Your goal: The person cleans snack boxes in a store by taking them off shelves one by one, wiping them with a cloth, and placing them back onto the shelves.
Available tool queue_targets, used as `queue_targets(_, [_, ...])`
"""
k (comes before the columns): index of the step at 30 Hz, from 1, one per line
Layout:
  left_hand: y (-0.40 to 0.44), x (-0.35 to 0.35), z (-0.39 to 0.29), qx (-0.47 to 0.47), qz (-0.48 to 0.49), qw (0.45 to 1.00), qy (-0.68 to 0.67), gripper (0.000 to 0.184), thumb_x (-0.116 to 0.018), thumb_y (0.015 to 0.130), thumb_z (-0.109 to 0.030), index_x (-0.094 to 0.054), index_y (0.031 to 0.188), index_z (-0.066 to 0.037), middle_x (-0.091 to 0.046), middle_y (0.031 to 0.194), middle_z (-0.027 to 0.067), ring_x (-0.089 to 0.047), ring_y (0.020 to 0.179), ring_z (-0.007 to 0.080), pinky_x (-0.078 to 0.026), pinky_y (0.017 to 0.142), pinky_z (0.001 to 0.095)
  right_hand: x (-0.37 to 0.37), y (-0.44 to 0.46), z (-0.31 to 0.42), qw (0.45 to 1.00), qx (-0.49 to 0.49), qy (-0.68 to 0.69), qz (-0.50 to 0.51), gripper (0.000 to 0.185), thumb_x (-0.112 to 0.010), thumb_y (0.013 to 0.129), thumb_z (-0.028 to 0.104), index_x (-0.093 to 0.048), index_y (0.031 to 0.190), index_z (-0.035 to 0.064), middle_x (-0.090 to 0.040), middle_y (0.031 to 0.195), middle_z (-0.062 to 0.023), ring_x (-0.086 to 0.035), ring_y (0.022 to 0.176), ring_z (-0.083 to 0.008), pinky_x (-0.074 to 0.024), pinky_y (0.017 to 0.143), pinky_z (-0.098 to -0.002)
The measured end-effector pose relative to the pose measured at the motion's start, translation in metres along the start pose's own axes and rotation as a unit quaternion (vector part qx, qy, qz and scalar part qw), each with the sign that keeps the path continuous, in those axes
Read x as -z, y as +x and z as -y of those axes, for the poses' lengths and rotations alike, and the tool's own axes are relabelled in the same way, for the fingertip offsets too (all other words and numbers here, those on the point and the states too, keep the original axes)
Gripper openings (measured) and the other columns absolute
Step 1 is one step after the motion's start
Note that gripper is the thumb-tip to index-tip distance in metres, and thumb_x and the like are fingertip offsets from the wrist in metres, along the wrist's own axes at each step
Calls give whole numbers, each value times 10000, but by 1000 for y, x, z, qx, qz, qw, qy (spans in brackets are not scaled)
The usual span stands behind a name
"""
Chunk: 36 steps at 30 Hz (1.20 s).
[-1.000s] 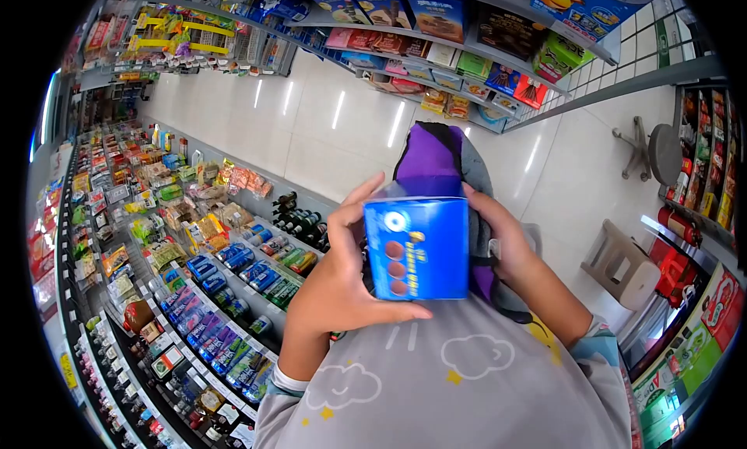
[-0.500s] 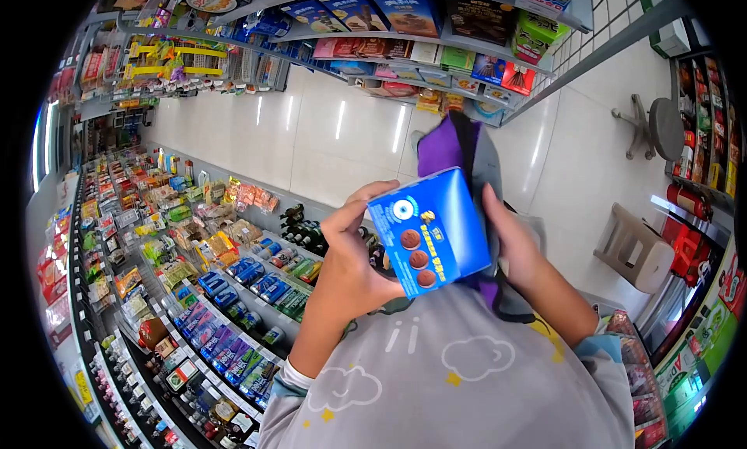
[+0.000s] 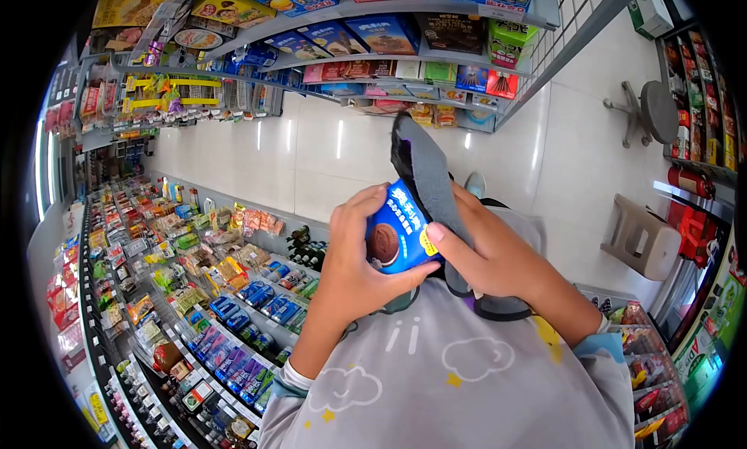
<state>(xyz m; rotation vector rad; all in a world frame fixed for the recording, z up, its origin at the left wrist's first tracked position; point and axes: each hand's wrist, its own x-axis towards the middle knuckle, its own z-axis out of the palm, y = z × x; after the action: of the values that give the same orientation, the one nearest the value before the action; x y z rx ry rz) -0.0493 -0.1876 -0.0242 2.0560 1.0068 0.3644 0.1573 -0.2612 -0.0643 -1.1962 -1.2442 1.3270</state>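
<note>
We find the blue box [image 3: 389, 233] at the centre of the scene, gripped by the left hand [image 3: 346, 243]: thumb along the near edge, fingers around the left side. Their tips are partly hidden, as is the box's underside. The right hand [image 3: 486, 250] sets its thumb on the box's right edge; its fingers pass out of sight behind a grey fabric item [image 3: 436, 180], so we cannot tell what they close on.

On the box we read 奥利奥 in large white characters; the smaller line beneath is hard to make out. A round brown biscuit is printed nearer us, with a yellow patch by the right thumb. On the far shelf, further blue boxes [image 3: 387, 35] carry white characters. At the right, a green carton [image 3: 690, 363] shows the letters "AD" and is cut off by the lens edge.

The box is flat-faced card; the fabric item is long, matt and black-edged. A beige stool [image 3: 646, 243] with a slotted side stands right on the glossy tiled floor [image 3: 327, 169].
</note>
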Motion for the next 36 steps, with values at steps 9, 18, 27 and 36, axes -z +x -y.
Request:
queue_targets(9, [22, 28, 4, 121, 59, 963, -231, 365, -574, 1030, -223, -632, 1303, 12, -687, 1273, 120, -532, 873, 105, -445, 858, 267, 11, -14, -19, 971, -117, 207, -23, 518, -669, 984, 218, -496, 1404, -29, -634, 1243, -127, -581, 1128, -178, -475, 990, -350])
queue_targets(18, [23, 7, 43, 254, 127, 818, -499, 645, -543, 999, -357, -434, 1472, 68, -553, 1423, 225, -553, 1276, 242, -424, 1098, 354, 18, -33, -24, 976, -90, 199, -22, 328, -638, 1021, 203, -596, 1260, -17, -691, 1040, -84, -614, 963, -152, -502, 887, -340])
queue_targets(27, [0, -2, 30, 281, 101, 732, -613, 904, -577, 933, -369, -115, 1656, -83, -441, 1539, 201, -488, 1394, 351, -366, 1184, 472, 20, -40, -22, 1000, -20, 19, -12, 458, -660, 978, 215, -542, 1348, -29, -631, 1254, -239, -628, 1102, -383, -493, 968, -437])
queue_targets(36, [8, -23, 22, 306, 4, 597, -742, 476, -484, 982, -374, -655, 1256, -25, -705, 1238, 180, -671, 1126, 333, -499, 1026, 461, 15, -32, -6, 962, 185, -187, -69, 555, -693, 918, 357, -603, 1260, -70, -313, 1622, -282, -240, 1524, -473, -179, 1202, -639])
